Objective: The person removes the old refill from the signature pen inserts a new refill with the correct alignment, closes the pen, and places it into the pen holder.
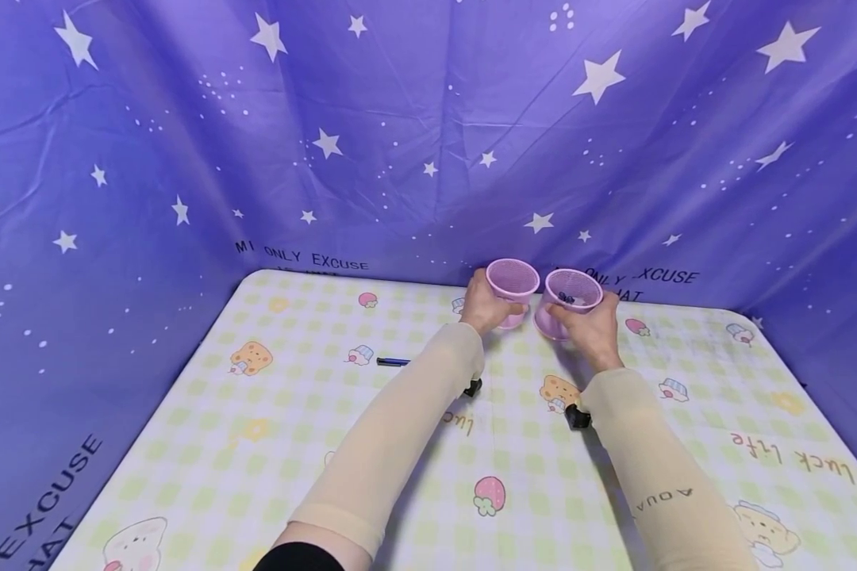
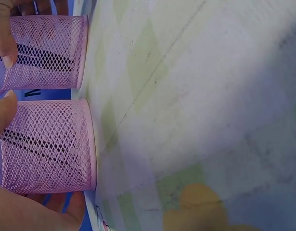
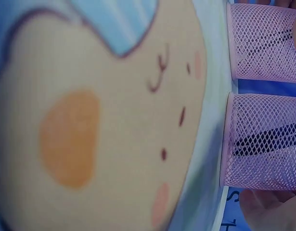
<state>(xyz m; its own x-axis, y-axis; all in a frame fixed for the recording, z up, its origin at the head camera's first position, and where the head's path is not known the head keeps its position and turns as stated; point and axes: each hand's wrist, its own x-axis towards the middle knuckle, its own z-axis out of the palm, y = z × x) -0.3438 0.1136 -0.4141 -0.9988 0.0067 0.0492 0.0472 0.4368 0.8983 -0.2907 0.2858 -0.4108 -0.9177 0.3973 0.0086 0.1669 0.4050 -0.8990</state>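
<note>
Two pink wire-mesh pen cups stand side by side at the table's far edge. My left hand [image 1: 482,305] grips the left pen cup [image 1: 512,279], thumb on its near side and fingers behind. With my right hand [image 1: 596,331] I hold the right pen cup [image 1: 549,319] in the same manner. Small dark things show inside the right cup from above. In both wrist views, dark long shapes appear through the mesh of the left pen cup [image 2: 46,144] and the right pen cup [image 3: 263,168]; what they are is unclear.
A blue pen [image 1: 393,362] lies on the table, its right end hidden behind my left forearm. The light checked tablecloth [image 1: 414,507] carries cartoon prints. A purple curtain [image 1: 428,119] with stars rises right behind the far edge.
</note>
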